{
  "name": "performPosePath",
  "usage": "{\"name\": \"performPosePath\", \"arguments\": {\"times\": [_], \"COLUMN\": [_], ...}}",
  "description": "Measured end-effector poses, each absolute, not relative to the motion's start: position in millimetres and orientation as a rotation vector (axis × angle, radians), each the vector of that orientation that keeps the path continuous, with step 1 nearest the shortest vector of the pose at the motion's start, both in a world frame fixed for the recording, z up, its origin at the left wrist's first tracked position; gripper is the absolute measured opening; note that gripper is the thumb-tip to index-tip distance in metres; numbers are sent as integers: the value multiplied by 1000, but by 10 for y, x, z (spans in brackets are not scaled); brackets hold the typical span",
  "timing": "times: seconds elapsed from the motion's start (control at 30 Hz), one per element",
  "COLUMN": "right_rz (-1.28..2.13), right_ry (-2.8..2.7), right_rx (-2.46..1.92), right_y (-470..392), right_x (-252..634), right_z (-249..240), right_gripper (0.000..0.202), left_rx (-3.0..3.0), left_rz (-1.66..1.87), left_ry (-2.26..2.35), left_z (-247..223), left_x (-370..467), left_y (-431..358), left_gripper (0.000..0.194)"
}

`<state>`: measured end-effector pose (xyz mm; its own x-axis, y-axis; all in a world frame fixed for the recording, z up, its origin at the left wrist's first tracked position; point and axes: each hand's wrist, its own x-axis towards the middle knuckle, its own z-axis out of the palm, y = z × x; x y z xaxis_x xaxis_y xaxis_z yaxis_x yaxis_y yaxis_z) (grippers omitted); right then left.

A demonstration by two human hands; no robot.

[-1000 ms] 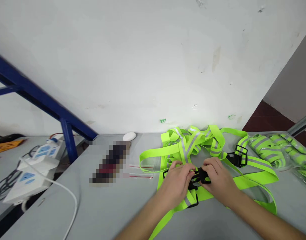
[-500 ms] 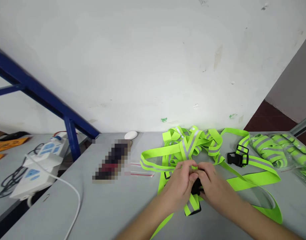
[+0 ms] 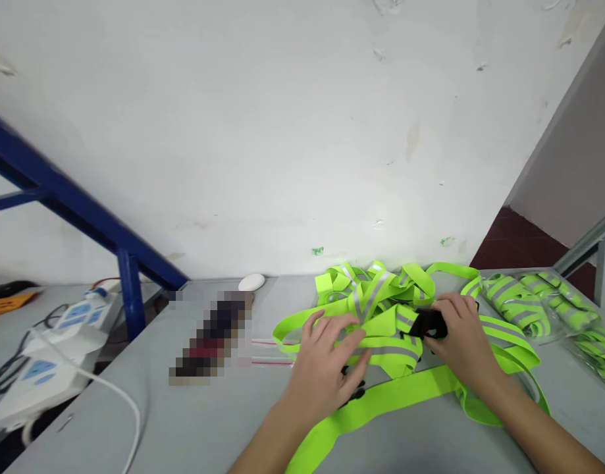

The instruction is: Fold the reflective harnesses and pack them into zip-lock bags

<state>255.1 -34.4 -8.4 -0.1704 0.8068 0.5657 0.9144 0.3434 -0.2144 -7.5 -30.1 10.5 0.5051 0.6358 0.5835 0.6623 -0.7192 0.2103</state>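
Note:
Neon-green reflective webbing (image 3: pixel 388 353) with grey stripes lies tangled on the grey table. My right hand (image 3: pixel 465 339) grips a black plastic buckle (image 3: pixel 427 323) on a strap end, at the right of the tangle. My left hand (image 3: pixel 324 365) rests over the straps to the left, fingers spread and curved, touching or just above the webbing. Beneath its thumb another black buckle (image 3: pixel 354 388) shows in part. A wide green strap (image 3: pixel 381 403) runs in front of the hands and down past my left wrist.
Clear bags of folded green straps (image 3: pixel 517 303) lie at the right. To the left are clear zip bags (image 3: pixel 272 352), a white oval object (image 3: pixel 251 282), a pixelated patch, white power strips (image 3: pixel 50 368) with a cable, and a blue metal frame (image 3: pixel 129 289). A wall (image 3: pixel 282 131) stands behind.
My hands were together on a black buckle and have now moved apart. My right hand has carried a buckle right and up; my left has opened over the straps. The view has tilted slightly.

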Motion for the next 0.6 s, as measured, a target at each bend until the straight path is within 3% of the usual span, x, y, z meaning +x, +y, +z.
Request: {"name": "performPosePath", "arguments": {"times": [0.07,0.3,0.37,0.47,0.6], "right_rz": [-307,-344,-267,-117,129], "right_ry": [-1983,-2104,-2171,-2272,-2252], "right_rx": [-1542,-1596,-1556,-1452,-1289], "right_y": [-317,-335,-359,-394,-416], "right_x": [2619,2572,2539,2532,2598], "right_z": [-73,-103,-90,-50,27], "right_gripper": [22,21,28,37,29], "left_rx": [-2744,-3054,-3075,-3044,-2958], "left_rz": [-918,-638,-630,-757,-901], "left_ry": [-1145,-1230,-1206,-1095,-967], "left_z": [110,-48,-71,-93,-56], "left_x": [-57,60,84,103,41], "left_y": [-328,-344,-348,-347,-298], "left_gripper": [18,57,48,9,26]}}
